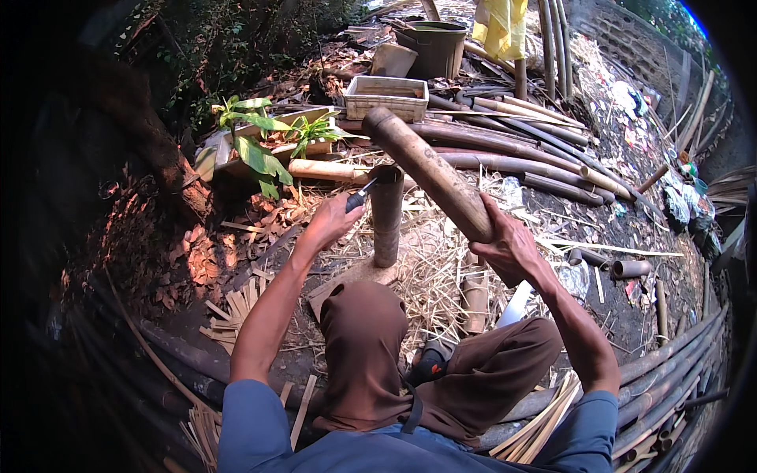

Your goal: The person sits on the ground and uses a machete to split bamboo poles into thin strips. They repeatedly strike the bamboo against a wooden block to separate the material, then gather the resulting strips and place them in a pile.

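Observation:
My left hand (327, 226) is closed around the black handle of a knife (356, 202). Its short metal blade reaches the rim of an upright bamboo section (386, 221), whose hollow top faces up. That section stands on a flat wooden board (364, 273) in front of my knees. In my right hand (511, 246) is the lower end of a thick bamboo piece (432, 175). The piece slants up to the left, and its far end is raised above the upright section. The fingers of my right hand wrap its near end, partly hidden behind it.
Bamboo shavings (430, 292) litter the ground around the board. Long bamboo poles (512, 162) lie beyond, near a rectangular plastic crate (386, 98) and a dark bucket (434, 49). A leafy plant (260, 150) grows at left. Split strips (544, 418) rest beside my right leg.

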The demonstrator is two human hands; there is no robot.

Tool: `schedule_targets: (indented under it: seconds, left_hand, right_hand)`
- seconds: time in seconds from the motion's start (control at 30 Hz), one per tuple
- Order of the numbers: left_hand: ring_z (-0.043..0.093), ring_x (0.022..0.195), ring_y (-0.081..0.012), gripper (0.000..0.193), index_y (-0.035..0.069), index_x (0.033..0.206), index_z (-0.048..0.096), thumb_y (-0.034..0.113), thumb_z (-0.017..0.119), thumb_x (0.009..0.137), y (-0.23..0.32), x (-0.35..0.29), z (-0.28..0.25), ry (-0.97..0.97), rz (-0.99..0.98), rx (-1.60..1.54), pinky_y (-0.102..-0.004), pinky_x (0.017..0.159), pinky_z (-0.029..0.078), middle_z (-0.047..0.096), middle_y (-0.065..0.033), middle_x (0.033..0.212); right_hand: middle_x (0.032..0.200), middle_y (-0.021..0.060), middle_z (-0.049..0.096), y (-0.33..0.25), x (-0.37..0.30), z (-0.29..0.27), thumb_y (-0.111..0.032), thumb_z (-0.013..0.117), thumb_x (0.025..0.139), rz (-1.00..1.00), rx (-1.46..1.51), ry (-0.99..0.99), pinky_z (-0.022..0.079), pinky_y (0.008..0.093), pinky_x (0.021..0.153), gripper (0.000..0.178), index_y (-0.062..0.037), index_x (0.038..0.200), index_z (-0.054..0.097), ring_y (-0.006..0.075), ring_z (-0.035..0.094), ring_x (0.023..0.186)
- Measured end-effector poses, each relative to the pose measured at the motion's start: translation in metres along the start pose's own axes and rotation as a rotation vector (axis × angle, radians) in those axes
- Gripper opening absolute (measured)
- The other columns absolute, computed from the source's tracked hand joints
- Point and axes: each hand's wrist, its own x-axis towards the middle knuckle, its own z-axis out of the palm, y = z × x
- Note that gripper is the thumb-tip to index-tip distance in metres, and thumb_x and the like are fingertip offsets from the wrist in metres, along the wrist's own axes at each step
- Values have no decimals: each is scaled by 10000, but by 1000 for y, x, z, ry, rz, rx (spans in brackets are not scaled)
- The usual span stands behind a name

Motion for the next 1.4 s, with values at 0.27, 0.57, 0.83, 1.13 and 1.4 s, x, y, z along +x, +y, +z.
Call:
schedule_targets:
  seconds: [0.27,0.57,0.83,1.13,1.4]
  left_hand:
    - [633,674,-346,433,-30,835,592,396,658,873,-1,0,0,-12,40,-18,-434,618,486,618,-207,706]
    - [639,712,-346,481,-38,855,612,423,738,800,3,-3,23,-76,3,140,-436,671,498,634,-204,737]
    - [578,578,-247,300,-35,853,594,264,608,830,-10,-4,23,-50,-15,-143,-396,562,465,601,-158,651]
    - [638,670,-301,339,-50,904,596,279,660,858,-9,-37,13,-13,-76,50,-426,616,493,631,-215,732]
    - [629,646,-277,379,-23,902,582,345,661,855,-40,-28,-13,-11,67,244,-438,589,481,615,-167,705]
  right_hand:
    - [1282,273,532,-73,24,-107,-252,783,732,-317,551,700,548,418,917,1009,-132,1524,170,365,622,1078]
    - [1063,302,634,-6,-5,5,-331,753,736,-72,121,-246,528,469,884,1000,-152,1537,182,416,652,982]
    - [1047,225,660,-47,2,-96,-275,744,739,-281,142,419,579,436,772,1020,-174,1544,126,354,687,891]
    - [1148,198,631,-19,81,-104,-196,726,835,-526,273,1014,527,394,890,686,-27,1388,356,326,656,1013]
    - [998,301,663,-5,33,23,-374,679,718,1,213,-73,542,439,819,946,-100,1515,249,405,679,862]
